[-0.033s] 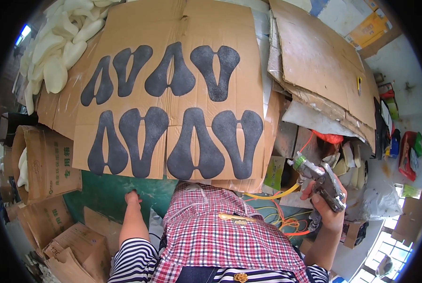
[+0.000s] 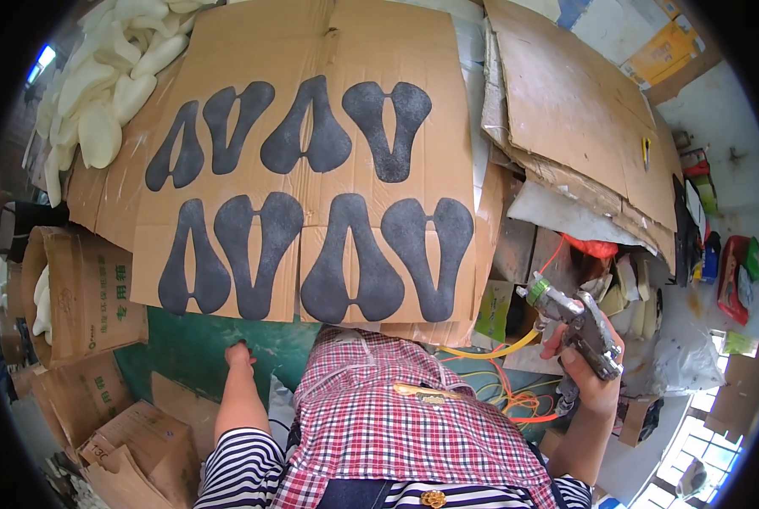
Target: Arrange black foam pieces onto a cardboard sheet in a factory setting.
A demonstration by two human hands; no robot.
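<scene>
My right hand [image 2: 581, 356] is closed around the handle of a metal spray gun [image 2: 566, 314], held up right of the cardboard with its green-ringed nose toward the upper left. My left hand [image 2: 240, 352] hangs over a green surface [image 2: 286, 348], below the cardboard's near edge; its fingers are too foreshortened to read, and no object shows in it. On the large cardboard sheet [image 2: 328, 191] lie several flat black saddle-shaped pads in two rows, each with a long slot down its middle, among them a near-row pad [image 2: 426, 254] and a far-row pad [image 2: 388, 127].
White foam pieces [image 2: 103, 85] are heaped at the far left. Cardboard boxes [image 2: 95, 293] stand at the near left. More cardboard sheets [image 2: 574, 119] are stacked at the right. A yellow hose [image 2: 490, 349] and tangled orange cords [image 2: 515, 399] run below my right hand.
</scene>
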